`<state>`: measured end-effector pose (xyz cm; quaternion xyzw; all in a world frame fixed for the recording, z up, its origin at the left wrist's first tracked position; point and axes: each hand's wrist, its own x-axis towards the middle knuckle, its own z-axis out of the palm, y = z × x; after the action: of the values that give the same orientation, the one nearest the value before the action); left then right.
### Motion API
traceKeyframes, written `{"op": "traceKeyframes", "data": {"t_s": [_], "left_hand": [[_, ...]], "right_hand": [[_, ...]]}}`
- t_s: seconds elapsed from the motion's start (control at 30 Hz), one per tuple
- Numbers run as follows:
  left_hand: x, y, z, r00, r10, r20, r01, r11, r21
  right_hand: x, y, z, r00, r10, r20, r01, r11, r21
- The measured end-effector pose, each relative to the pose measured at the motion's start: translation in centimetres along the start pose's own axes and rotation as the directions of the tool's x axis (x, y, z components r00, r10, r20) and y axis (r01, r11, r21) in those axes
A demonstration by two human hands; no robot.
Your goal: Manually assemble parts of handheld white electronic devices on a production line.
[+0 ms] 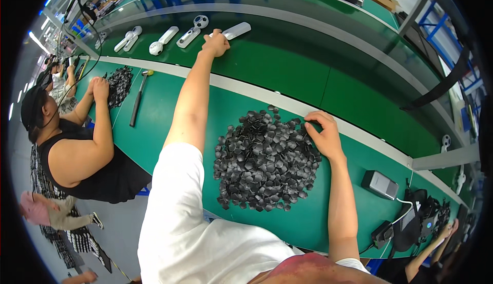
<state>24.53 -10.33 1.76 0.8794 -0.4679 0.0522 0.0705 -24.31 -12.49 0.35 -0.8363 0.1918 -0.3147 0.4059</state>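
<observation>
My left hand reaches far across onto the dark green belt, its fingers closed around the near end of a long white plastic piece. That gripped end is hidden under the hand. Left of it lie similar white pieces, one with a football-patterned round head. A broad heap of small black five-sided pieces covers the green table in front of me. At the heap's far right edge rests my right hand, fingers loosely curved and apart from the thumb, with nothing visible in it.
A hammer lies left of my arm. Beyond it, a person in black works at another black heap. On the right are a grey-black box with a white cable and a black bag. A pale rail separates table and belt.
</observation>
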Motion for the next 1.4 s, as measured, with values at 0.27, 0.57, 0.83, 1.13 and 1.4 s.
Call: {"op": "traceKeyframes", "data": {"t_s": [0.27, 0.57, 0.83, 1.13, 1.4], "left_hand": [[-4.5, 3.9, -0.9, 0.972, 0.073, -0.222, -0.140, 0.943, -0.301], [-9.0, 8.6, -11.3, 0.416, 0.817, -0.398, -0.627, 0.575, 0.526], [-19.8, 19.1, -21.6, -0.151, 0.903, -0.403, -0.698, 0.191, 0.690], [-27.5, 19.0, -21.8, 0.562, 0.159, -0.811, -0.827, 0.099, -0.554], [-25.6, 19.2, -19.2, 0.614, 0.263, -0.744, -0.781, 0.071, -0.620]], "right_hand": [[-0.6, 0.8, -0.1, 0.998, 0.065, -0.016, -0.064, 0.996, 0.055], [1.2, -1.6, 0.1, 0.981, -0.072, -0.180, 0.076, 0.997, 0.018], [6.8, -13.5, 0.9, 0.694, -0.581, -0.425, 0.231, 0.739, -0.632], [3.5, -16.2, -3.9, 0.829, 0.076, -0.553, 0.112, 0.948, 0.298], [3.7, -15.9, -4.0, 0.902, 0.100, -0.421, 0.124, 0.873, 0.472]]}}
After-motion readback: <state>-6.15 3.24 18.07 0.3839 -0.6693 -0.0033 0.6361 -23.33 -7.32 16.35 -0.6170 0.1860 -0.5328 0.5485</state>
